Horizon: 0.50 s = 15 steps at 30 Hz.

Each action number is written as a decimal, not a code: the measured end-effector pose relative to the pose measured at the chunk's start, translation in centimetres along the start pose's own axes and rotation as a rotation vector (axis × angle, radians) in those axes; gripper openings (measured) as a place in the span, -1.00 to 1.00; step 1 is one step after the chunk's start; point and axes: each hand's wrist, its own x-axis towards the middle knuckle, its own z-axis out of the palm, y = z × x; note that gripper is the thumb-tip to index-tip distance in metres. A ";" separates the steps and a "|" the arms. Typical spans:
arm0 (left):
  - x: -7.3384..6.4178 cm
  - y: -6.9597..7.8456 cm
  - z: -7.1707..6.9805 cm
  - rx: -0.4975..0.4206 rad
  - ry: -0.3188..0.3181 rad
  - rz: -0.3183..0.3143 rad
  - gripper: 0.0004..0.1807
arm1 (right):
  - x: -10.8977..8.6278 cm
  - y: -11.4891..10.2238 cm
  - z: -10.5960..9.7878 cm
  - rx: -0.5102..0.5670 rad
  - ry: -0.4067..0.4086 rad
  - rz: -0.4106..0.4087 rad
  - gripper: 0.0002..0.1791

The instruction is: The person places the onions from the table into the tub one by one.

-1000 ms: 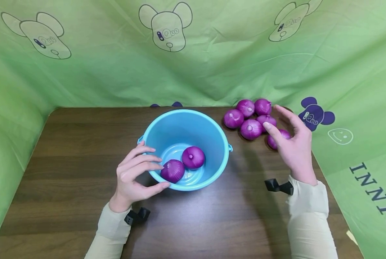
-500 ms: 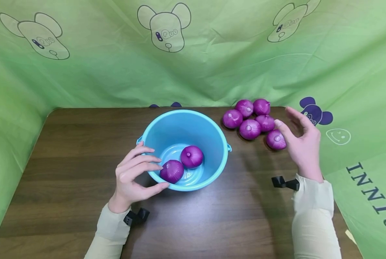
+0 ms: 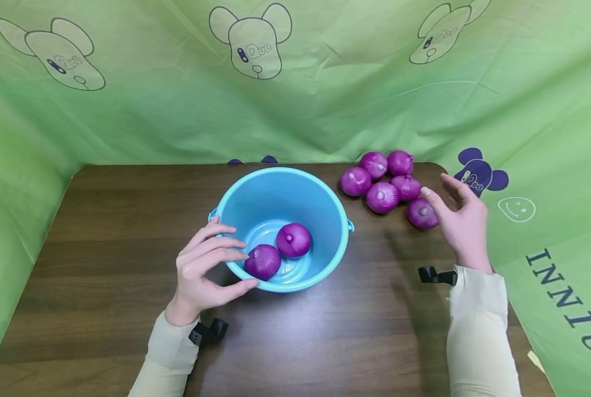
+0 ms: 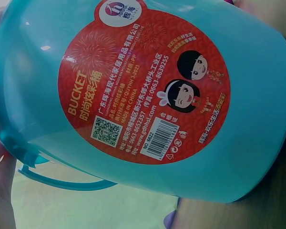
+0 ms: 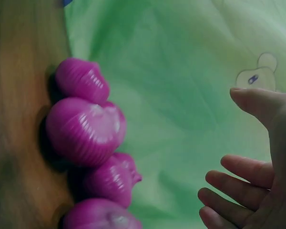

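Observation:
A light blue bucket stands upright on the table with two purple onions inside. My left hand holds its near-left rim, fingers reaching over the edge and thumb along the front; the left wrist view shows the bucket's red label. At the back right, several more purple onions lie in a cluster. Just right of the nearest one, my right hand hovers with thumb and fingers spread, holding nothing. In the right wrist view its fingers are apart from the onions.
Green printed cloth hangs behind the wooden table and down both sides. The right hand is close to the cloth on the right. A blue bucket handle shows in the left wrist view.
My right hand has moved right, away from the onion cluster, uncovering more of the nearest onion, then dipped slightly. The left hand and bucket have stayed in place.

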 end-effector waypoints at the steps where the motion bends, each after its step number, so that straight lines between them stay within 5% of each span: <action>1: 0.0 0.0 0.0 0.001 -0.002 -0.002 -0.52 | 0.0 0.3 0.0 -0.009 -0.005 0.005 -0.32; 15: -0.2 0.0 -0.1 0.005 -0.013 -0.020 -0.51 | 0.3 4.2 0.5 -0.084 -0.074 0.081 -0.09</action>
